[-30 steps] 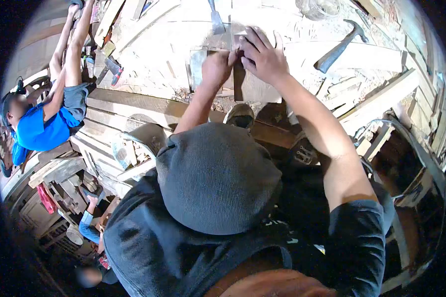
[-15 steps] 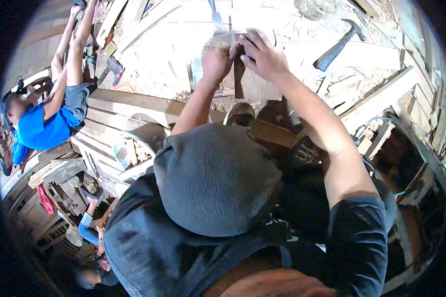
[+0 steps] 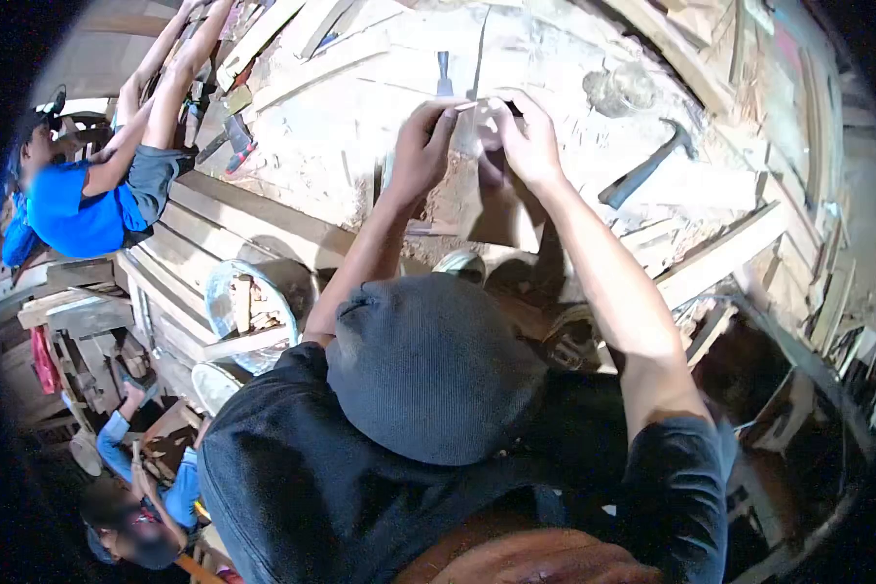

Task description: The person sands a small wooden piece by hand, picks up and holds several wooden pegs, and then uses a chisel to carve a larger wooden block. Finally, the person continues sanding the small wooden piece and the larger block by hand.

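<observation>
My left hand [image 3: 426, 146] is closed, its fingertips pinching a small pale piece [image 3: 467, 105] that sticks out toward the other hand. Close on its right, my right hand [image 3: 526, 136] is curled with thumb and forefinger near the same piece; what it holds is too small to make out. Below the hands lies a flat wooden block [image 3: 501, 214], partly in shadow. Just beyond my left hand a chisel-like tool [image 3: 444, 73] rests on the work surface. A hammer [image 3: 644, 173] with a dark handle lies to the right.
A round dish-like object [image 3: 618, 91] sits at the upper right. Long boards [image 3: 263, 209] run along the left, with a bucket of wood scraps [image 3: 251, 311] beside them. A person in blue [image 3: 83, 214] sits at the left; another person [image 3: 136, 516] is at lower left.
The view has shifted, so the hammer and block appear lower. My hands have risen off the block and hold the small piece between them.
</observation>
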`<state>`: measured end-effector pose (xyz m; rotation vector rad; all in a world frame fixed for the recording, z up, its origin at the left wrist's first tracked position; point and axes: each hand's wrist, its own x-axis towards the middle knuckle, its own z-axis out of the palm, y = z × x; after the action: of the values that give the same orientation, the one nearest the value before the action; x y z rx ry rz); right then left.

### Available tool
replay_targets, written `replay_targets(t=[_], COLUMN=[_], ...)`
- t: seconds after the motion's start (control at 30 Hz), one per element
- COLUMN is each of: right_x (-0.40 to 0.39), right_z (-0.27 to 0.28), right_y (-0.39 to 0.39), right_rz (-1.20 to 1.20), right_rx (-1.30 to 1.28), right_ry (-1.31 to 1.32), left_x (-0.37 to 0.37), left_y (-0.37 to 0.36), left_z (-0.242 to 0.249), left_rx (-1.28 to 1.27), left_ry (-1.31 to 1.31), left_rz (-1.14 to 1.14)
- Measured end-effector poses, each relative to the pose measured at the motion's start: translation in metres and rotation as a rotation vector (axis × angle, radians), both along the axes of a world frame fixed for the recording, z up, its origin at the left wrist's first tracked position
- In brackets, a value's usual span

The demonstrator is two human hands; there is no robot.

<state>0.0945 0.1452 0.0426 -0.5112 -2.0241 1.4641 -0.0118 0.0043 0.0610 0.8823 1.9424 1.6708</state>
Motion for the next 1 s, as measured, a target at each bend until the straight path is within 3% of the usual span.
replay_targets(t=[0.07,0.17,0.2,0.3,0.33,0.57,0.73,0.8,1.0], right_x=[-0.006,-0.011,-0.012,-0.007,-0.005,-0.006,-0.002,-0.003,-0.005], right_z=[0.031,0.045,0.046,0.054,0.061,0.064,0.065,0.066,0.067], right_y=[-0.007,-0.010,-0.009,-0.004,-0.001,0.006,0.010,0.010,0.017], right_rz=[0.034,0.083,0.096,0.142,0.147,0.065,0.097,0.123,0.060], right_rx=[-0.432,-0.265,-0.266,-0.498,-0.385,-0.483,-0.304,-0.362,-0.529], right_ry=[0.038,0.066,0.113,0.036,0.008,0.117,0.045,0.086,0.165], left_x=[0.003,0.002,0.000,-0.003,-0.003,-0.004,-0.001,-0.003,-0.004], left_y=[0.003,0.002,-0.001,-0.001,-0.002,-0.009,-0.003,-0.006,-0.004], left_z=[0.022,0.041,0.043,0.038,0.041,0.054,0.067,0.065,0.059], left_rx=[0.094,0.124,0.042,0.193,0.180,0.183,0.268,0.167,0.292], left_ry=[-0.111,-0.092,-0.076,-0.188,-0.193,-0.218,-0.314,-0.274,-0.243], left_rz=[0.026,-0.011,0.012,0.027,0.043,0.102,0.085,0.030,0.135])
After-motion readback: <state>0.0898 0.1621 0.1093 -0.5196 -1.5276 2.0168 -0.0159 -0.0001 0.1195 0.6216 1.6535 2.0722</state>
